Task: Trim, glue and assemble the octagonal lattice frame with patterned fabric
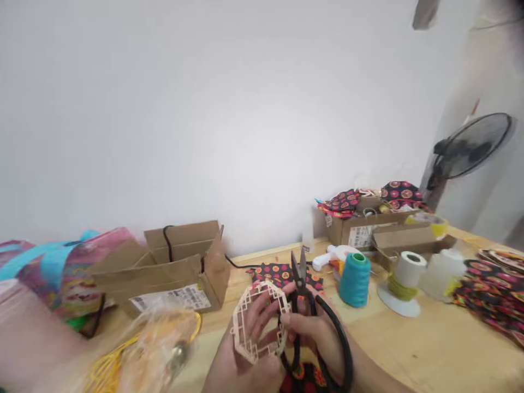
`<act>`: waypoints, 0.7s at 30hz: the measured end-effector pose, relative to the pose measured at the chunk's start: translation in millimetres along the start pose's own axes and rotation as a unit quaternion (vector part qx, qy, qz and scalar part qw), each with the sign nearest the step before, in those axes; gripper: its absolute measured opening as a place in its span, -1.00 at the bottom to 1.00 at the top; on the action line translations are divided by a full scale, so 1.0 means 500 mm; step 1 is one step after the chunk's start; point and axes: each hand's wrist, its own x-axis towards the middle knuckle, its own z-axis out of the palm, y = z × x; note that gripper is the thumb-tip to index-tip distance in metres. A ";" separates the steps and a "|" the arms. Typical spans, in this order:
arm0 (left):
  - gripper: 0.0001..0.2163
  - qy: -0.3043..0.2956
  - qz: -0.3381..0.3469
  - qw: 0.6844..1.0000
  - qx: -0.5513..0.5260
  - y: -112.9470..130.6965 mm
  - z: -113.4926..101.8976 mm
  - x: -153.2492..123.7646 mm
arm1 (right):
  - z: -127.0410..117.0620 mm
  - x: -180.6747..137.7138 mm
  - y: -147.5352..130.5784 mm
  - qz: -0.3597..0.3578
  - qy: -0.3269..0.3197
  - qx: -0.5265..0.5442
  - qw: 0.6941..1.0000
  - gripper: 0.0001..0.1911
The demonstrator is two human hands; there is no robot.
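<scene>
My left hand is closed round a pale octagonal lattice frame, held upright near the table's front edge. My right hand grips large black scissors, their blades pointing up and slightly apart just right of the frame. A piece of black fabric with red and orange circles lies on the wooden table right behind the hands, and more of it shows below my wrists.
An open cardboard box stands at left, beside colourful bags and a clear bag with yellow material. At right are a teal thread cone, white spools, a glue gun, a box of fabric scraps, stacked fabric and a fan.
</scene>
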 end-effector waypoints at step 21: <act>-0.23 0.122 -0.180 0.967 -0.131 0.013 -0.004 -0.012 | -0.064 -0.011 -0.026 -0.231 -0.014 -0.652 0.722 -0.64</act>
